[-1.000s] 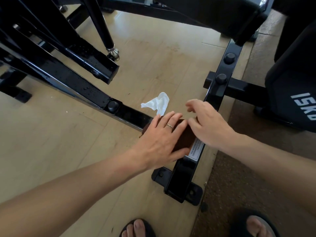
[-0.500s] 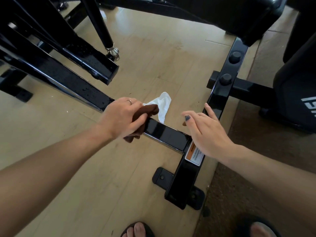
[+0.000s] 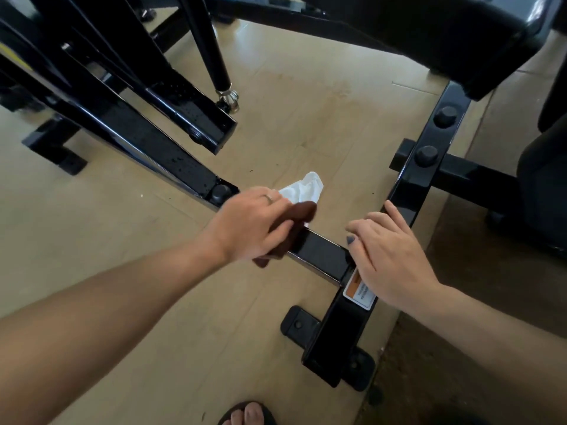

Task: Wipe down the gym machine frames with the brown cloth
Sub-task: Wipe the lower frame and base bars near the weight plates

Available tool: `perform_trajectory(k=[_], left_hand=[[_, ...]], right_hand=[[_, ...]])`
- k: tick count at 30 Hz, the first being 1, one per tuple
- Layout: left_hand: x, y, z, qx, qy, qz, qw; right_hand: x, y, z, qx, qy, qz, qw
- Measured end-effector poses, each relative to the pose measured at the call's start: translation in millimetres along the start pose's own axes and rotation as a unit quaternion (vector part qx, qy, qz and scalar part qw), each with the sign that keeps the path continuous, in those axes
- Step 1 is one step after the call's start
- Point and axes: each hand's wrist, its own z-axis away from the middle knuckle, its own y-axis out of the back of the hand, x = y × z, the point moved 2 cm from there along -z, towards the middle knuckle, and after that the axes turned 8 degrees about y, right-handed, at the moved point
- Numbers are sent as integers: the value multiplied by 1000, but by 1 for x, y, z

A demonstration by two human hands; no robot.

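Water beads cover the far frame bars (image 3: pixel 171 142) — unwiped, I'd judge. The left hand (image 3: pixel 248 228) presses the brown cloth (image 3: pixel 299 223) onto the low crossbar (image 3: pixel 322 256), fingers curled round it; the stretch beside it looks glossy and dry. The right hand (image 3: pixel 389 256) rests flat, fingers together, on the side rail (image 3: pixel 429 154).

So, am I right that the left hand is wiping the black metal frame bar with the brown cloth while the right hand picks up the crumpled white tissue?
Not quite. In the head view the right hand rests on the black metal frame bar; the crumpled white tissue lies untouched on the floor. The left hand does hold the brown cloth on the bar.
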Motion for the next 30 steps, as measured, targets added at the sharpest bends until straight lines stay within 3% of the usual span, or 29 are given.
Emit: perform_trajectory(k=[4,9,11,13,15,16,18,20,22,25,30], left_hand=[[-31,7,-6,-12,36,-49,998],[14,-6,-5,18,57,-14,998],[30,-12,-1,50,52,4,997],[44,-21,6,80,36,39,995],[50,-29,11,76,35,76,994],[50,-32,9,65,40,83,994],[47,-33,5,69,35,80,994],[44,-36,3,55,-8,7,998],[36,-36,4,13,-50,-68,996],[3,-24,7,17,-14,10,1000],[-33,-3,9,9,41,17,999]], right_hand=[[-15,-1,-1,-57,53,96,992],[-54,-7,-24,-105,23,34,994],[-57,2,-36,-52,41,-67,996],[-50,16,-50,51,38,-166,984],[-44,25,-64,146,19,-192,970],[-45,23,-72,156,-2,-204,967],[-57,11,-86,93,-43,-239,966],[-69,-10,-86,13,-36,-206,978],[-70,-25,-76,9,-12,-165,986],[-63,-29,-68,21,2,-148,989],[-66,-39,-66,-41,27,-44,998]])
